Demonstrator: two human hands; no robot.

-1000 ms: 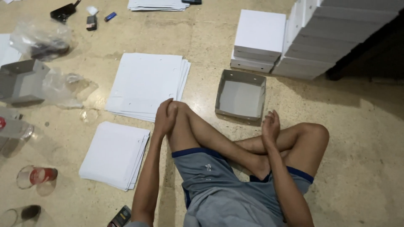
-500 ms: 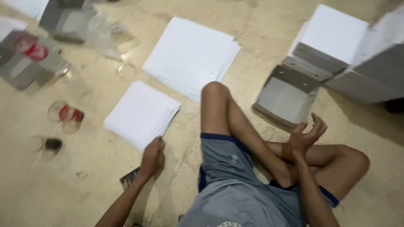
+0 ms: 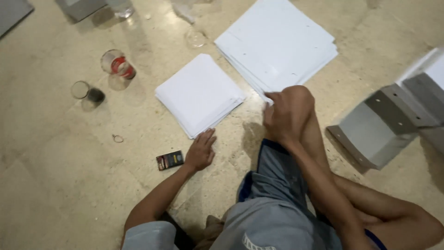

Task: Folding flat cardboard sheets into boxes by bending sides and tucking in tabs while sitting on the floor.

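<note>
The left hand (image 3: 200, 152) has moved forward since half a second ago, and now lies flat, fingers apart, on the floor (image 3: 69, 185), touching the small square stack of white sheets (image 3: 200, 94). The right hand (image 3: 282, 115), which was raised, now rests on the knee, fingers loosely together at the edge of the larger stack of white sheets (image 3: 276, 44).

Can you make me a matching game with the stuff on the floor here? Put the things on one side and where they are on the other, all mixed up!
Things:
1. small white stack
2. big white stack
3. small dark box
4. grey open box

Places:
A. beside the left hand, on its outer side
B. far right, past the knee
C. just above the left hand
D. under the right hand fingertips

Pairs: 1-C, 2-D, 3-A, 4-B
</note>
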